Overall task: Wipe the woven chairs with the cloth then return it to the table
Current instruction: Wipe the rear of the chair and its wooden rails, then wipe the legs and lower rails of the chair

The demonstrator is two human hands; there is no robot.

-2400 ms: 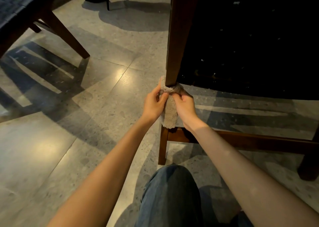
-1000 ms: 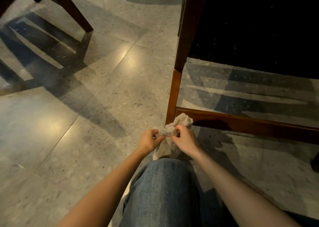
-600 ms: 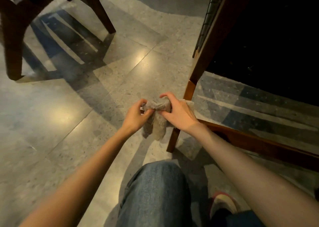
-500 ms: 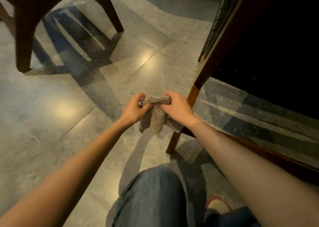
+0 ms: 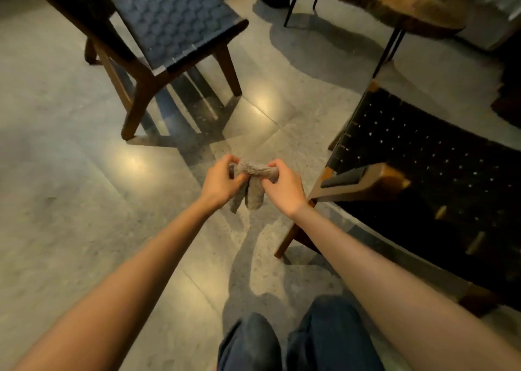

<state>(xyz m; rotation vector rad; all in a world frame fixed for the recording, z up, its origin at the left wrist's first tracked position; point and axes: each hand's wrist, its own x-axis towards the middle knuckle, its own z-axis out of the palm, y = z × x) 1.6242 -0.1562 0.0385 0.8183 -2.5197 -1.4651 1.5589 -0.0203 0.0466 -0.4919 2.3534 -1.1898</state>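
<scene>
Grey cloth (image 5: 252,183) — black-woven chairs (image 5: 174,18)

1 head-worn wide-angle camera looks forward and down at the nearby floor (image 5: 70,201).

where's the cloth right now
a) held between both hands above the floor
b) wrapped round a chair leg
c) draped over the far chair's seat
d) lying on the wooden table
a: the left hand and the right hand each grip an end of the bunched cloth, and its loose ends hang free over the floor.
</scene>
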